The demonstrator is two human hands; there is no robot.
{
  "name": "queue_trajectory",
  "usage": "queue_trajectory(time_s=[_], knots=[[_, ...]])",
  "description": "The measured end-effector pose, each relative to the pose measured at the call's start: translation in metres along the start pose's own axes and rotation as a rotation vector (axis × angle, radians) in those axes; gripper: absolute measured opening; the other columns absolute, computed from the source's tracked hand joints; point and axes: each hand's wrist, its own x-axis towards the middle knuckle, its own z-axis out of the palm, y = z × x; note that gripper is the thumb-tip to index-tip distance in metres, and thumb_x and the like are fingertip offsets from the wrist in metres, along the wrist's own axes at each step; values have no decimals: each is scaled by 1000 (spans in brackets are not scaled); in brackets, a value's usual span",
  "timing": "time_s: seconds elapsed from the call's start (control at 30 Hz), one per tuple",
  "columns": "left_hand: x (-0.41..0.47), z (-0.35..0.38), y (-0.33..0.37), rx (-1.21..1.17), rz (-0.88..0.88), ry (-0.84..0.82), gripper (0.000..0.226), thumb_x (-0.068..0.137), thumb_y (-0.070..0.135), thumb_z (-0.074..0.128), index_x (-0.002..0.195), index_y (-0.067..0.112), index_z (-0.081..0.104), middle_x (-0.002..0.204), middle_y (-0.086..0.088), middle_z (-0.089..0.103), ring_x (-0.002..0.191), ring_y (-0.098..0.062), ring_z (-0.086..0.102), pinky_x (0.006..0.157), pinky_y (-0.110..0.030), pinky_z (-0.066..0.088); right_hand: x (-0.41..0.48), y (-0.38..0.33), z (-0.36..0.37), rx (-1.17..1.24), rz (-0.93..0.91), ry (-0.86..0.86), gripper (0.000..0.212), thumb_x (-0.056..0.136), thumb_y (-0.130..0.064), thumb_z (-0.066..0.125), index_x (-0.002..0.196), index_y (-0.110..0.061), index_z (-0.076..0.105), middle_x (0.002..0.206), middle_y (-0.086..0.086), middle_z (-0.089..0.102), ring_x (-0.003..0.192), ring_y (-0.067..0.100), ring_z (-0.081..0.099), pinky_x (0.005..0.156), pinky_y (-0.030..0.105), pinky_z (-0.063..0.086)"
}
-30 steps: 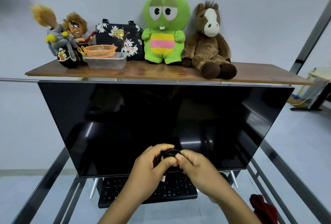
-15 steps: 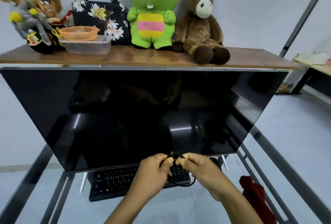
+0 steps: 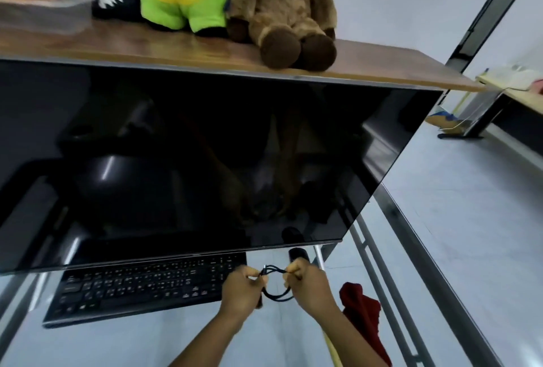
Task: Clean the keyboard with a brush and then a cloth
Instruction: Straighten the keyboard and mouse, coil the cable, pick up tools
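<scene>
A black keyboard (image 3: pixel 141 287) lies on the glass desk below the monitor's lower edge. Just off its right end my left hand (image 3: pixel 242 290) and my right hand (image 3: pixel 308 286) each pinch one side of a coiled black cable (image 3: pixel 276 296), which hangs in a loop between them. A crumpled red cloth (image 3: pixel 363 312) lies on the desk to the right of my right wrist. A pale yellow stick (image 3: pixel 330 347), perhaps the brush handle, shows beside my right forearm; its head is hidden.
A large dark monitor (image 3: pixel 205 161) stands right behind the keyboard. A small black object (image 3: pixel 298 254) sits behind my right hand. The wooden shelf (image 3: pixel 176 49) above holds plush toys and a flowered bag. Metal rails (image 3: pixel 411 249) border the desk on the right.
The view has tilted down and moved closer. My hands have sunk from in front of the screen to the keyboard's right end and pulled apart, opening the cable into a loop.
</scene>
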Motion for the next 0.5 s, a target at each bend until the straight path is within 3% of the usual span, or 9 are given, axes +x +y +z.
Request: queue_trajectory(time_s=[0.1, 0.2, 0.3, 0.37, 0.5], knots=[[26, 16, -6, 240, 112, 133, 23, 84, 31, 70, 86, 17, 52, 70, 1, 64, 63, -12, 62, 57, -28, 46, 30, 19, 12, -178, -71, 23, 15, 91, -21, 57, 76, -21, 55, 80, 5, 69, 75, 20, 65, 64, 32, 52], [45, 27, -21, 595, 300, 238, 23, 82, 34, 73, 77, 21, 55, 64, 6, 62, 69, -18, 60, 64, -32, 42, 45, 34, 29, -442, -239, 164, 14, 77, -20, 71, 70, -17, 60, 66, -1, 64, 65, 20, 62, 52, 28, 43], [51, 36, -33, 754, 382, 266, 28, 70, 25, 83, 70, 18, 56, 56, 7, 56, 62, -21, 54, 61, -33, 41, 47, 41, 43, -612, -277, 217, 17, 64, -23, 78, 64, -21, 61, 60, -7, 60, 66, 18, 57, 60, 28, 39], [52, 39, -35, 783, 433, 263, 32, 66, 19, 85, 67, 16, 54, 55, 6, 53, 59, -22, 51, 57, -33, 42, 49, 44, 49, -665, -288, 268, 16, 61, -20, 78, 61, -20, 62, 61, -5, 57, 67, 20, 54, 65, 30, 28], [54, 39, -39, 910, 528, 281, 25, 68, 19, 85, 72, 13, 61, 69, 0, 58, 68, -24, 51, 58, -37, 46, 50, 46, 51, -704, -313, 309, 21, 55, -12, 79, 55, -19, 59, 58, -3, 53, 65, 21, 50, 64, 32, 19]])
